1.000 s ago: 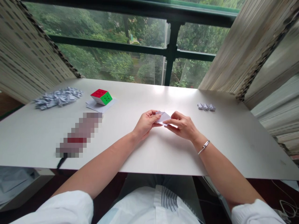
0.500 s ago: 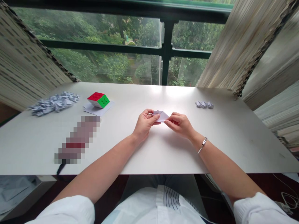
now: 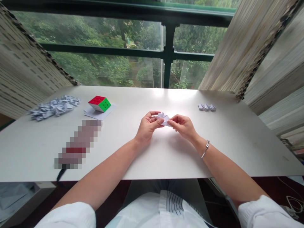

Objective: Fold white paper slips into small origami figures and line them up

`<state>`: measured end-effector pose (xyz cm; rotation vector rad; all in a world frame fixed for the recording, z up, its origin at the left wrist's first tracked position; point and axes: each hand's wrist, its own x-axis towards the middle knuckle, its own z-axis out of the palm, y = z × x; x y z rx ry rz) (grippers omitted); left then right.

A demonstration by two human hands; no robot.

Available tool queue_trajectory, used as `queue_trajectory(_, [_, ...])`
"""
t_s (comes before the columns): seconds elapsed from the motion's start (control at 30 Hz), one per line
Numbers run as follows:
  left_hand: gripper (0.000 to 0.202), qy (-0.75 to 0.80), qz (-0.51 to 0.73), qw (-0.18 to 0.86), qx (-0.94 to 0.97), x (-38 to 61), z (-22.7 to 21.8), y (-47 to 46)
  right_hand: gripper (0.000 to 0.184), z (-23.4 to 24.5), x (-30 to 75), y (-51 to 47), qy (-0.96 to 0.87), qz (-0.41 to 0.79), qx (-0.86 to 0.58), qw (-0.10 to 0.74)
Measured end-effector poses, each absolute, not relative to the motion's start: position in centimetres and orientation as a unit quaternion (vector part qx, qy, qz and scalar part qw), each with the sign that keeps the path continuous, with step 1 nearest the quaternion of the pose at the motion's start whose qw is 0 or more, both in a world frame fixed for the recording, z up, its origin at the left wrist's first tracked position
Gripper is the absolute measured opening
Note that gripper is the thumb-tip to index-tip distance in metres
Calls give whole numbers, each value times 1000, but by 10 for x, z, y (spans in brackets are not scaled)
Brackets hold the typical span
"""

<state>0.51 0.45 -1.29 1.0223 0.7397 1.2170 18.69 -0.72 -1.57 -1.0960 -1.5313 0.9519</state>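
Note:
A small folded white paper piece (image 3: 164, 119) sits between my hands, a little above the white table (image 3: 171, 101). My left hand (image 3: 148, 125) pinches its left side with thumb and fingers. My right hand (image 3: 182, 126) grips its right side with fingertips, and a silver bangle (image 3: 205, 149) circles that wrist. The middle of the paper shows, but my fingers hide its lower parts.
Left of my hands lie a heap of small folded paper figures (image 3: 54, 107) and a Rubik's cube (image 3: 99, 104) on a paper sheet (image 3: 95, 114). A pixelated long object (image 3: 78, 144) has a dark cord. Several folded figures (image 3: 206, 107) stand right. A window lies beyond.
My hands have drawn slightly closer together, and the paper now shows small raised points. The whole scene sits slightly lower in view.

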Motion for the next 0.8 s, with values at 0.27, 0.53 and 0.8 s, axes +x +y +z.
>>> queue_trajectory(0.27, [55,298,544,641,452,9,-15,3,37,-10,182,-10,-577,451,-442,518])
queue_trajectory(0.53, [49,305,553,640,438,7,-15,4,40,-8,177,-13,-557,482,-435,518])
queue_trajectory(0.8, [45,315,548,639,438,8,-12,3,39,-9,177,-12,-561,476,-430,523])
